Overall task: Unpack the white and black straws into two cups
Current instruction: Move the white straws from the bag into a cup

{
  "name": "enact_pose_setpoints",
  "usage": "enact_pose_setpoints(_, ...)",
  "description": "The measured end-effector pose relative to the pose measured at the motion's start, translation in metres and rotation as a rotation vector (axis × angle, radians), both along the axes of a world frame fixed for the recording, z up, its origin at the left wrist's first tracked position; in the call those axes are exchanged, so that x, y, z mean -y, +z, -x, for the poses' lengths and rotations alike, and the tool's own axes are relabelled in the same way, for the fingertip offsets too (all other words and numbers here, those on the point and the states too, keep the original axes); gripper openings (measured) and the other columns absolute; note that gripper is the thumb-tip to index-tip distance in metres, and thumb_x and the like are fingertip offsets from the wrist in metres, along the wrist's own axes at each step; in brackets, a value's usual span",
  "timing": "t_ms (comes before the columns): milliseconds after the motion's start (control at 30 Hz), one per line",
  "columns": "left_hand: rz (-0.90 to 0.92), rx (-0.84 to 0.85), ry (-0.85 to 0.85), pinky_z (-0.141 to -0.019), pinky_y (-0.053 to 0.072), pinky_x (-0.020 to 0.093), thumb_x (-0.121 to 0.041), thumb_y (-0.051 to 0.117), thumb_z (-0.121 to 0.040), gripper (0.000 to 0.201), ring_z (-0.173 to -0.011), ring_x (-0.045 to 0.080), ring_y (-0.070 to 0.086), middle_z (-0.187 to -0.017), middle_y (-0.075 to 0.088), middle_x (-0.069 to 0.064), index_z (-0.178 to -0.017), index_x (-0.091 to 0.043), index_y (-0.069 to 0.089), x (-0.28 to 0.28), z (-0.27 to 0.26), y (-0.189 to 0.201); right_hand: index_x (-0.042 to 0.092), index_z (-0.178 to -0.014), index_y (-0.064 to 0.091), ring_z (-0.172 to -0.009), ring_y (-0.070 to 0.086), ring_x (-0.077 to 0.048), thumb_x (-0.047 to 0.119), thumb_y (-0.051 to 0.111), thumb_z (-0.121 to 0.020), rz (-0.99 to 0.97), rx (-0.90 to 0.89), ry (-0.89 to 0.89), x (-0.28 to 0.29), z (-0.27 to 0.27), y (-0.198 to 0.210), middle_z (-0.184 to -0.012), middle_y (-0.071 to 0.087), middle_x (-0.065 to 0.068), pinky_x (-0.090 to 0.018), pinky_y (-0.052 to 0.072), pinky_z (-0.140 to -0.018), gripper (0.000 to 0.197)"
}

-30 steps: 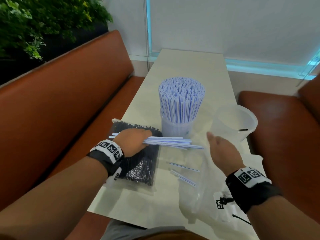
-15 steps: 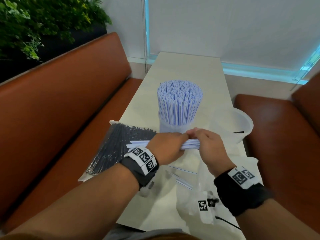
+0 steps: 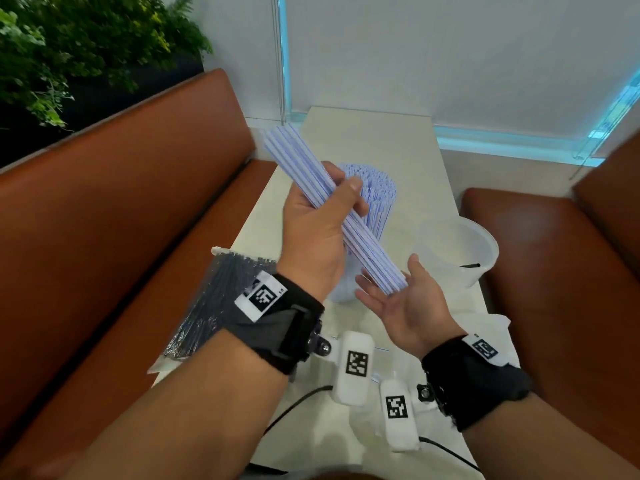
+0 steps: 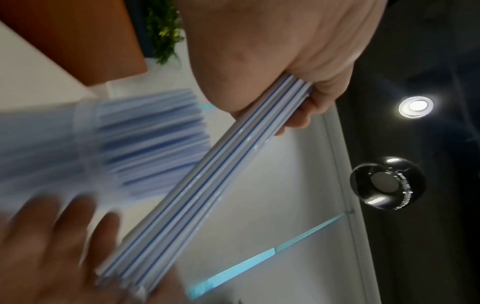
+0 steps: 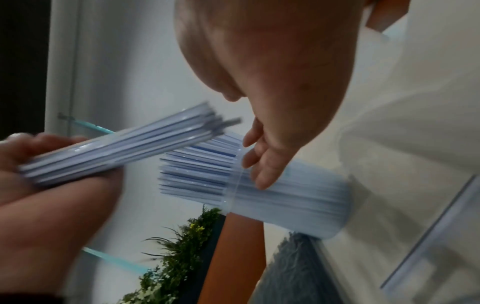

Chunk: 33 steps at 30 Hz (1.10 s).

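My left hand (image 3: 323, 216) grips a bundle of white straws (image 3: 311, 174) with blue stripes, held slanted above the table; the same bundle of straws (image 4: 215, 174) fills the left wrist view. My right hand (image 3: 398, 299) lies open, palm up, with the bundle's lower ends against its palm. Behind the hands stands a clear cup packed with white straws (image 3: 379, 199), also the cup of straws (image 5: 259, 185) in the right wrist view. An empty clear cup (image 3: 460, 251) stands to the right. A bag of black straws (image 3: 214, 299) lies at the table's left edge.
The narrow pale table (image 3: 374, 140) runs away from me between two brown benches (image 3: 121, 209). An empty clear plastic bag (image 3: 485, 327) lies under my right wrist. A loose straw (image 3: 379, 348) lies near the wrist cameras. Plants (image 3: 69, 46) stand at the far left.
My left hand has lifted the straw bundle off the table and tilted it steeply. My right hand let go of the bundle's end and now lies open under it.
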<state>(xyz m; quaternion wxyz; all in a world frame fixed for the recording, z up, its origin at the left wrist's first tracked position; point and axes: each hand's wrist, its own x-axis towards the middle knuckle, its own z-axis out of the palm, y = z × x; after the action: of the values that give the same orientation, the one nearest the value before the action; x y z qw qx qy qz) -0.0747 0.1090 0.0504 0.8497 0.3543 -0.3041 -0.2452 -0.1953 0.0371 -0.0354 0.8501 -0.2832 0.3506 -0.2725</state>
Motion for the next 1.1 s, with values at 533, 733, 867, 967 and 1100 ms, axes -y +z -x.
enact_pose_setpoints(533,-0.199,-0.067,-0.083,-0.062,0.054,0.032,-0.005,0.068,-0.085,0.017,-0.058,0.02,0.059,-0.067,0.059,0.002,-0.086,-0.02,0.06,0.003,0.003,-0.019,0.031,-0.108,0.064,-0.093,0.067,-0.008,0.039,0.08,-0.077,1.09,-0.319,0.313,-0.006,0.003,0.0,-0.101,0.071,0.007,-0.028,0.055,-0.084,0.036)
enact_pose_setpoints(733,-0.176,0.055,-0.067,-0.071,0.054,0.038,-0.008,0.071,-0.086,0.022,-0.065,0.027,0.062,-0.075,0.062,0.008,-0.102,-0.019,0.06,-0.003,-0.008,-0.01,0.025,-0.079,0.053,-0.067,0.063,-0.017,0.046,0.063,-0.091,1.193,-0.617,0.354,-0.009,0.001,-0.008,-0.072,0.068,0.006,-0.043,0.054,-0.072,0.026)
enact_pose_setpoints(867,-0.25,0.302,-0.061,-0.066,0.052,0.037,-0.014,0.063,-0.091,0.015,-0.062,0.025,0.059,-0.065,0.06,0.004,-0.081,-0.025,0.063,-0.009,-0.013,0.004,0.039,-0.078,0.047,-0.068,0.059,-0.014,0.053,0.065,-0.085,1.296,-0.643,0.437,-0.008,-0.009,-0.006,-0.074,0.06,0.005,-0.035,0.048,-0.065,0.024)
enact_pose_setpoints(967,-0.219,0.334,0.061,-0.065,0.049,0.036,-0.011,0.061,-0.091,0.017,-0.059,0.025,0.055,-0.061,0.056,0.001,-0.08,-0.024,0.06,-0.009,-0.037,0.025,0.04,-0.112,0.046,-0.076,0.053,-0.009,0.045,0.067,-0.082,1.565,-0.818,0.467,0.008,-0.01,-0.002,-0.086,0.051,0.015,-0.031,0.04,-0.065,0.037)
enact_pose_setpoints(1100,-0.166,0.346,0.141,-0.061,0.049,0.029,-0.004,0.059,-0.091,0.009,-0.056,0.023,0.053,-0.063,0.052,0.003,-0.088,-0.008,0.051,0.001,-0.057,0.041,0.041,-0.122,0.037,-0.07,0.052,-0.019,0.039,0.053,-0.089,1.642,-1.012,0.378,0.028,-0.014,0.002,-0.066,0.045,0.013,-0.032,0.034,-0.058,0.037)
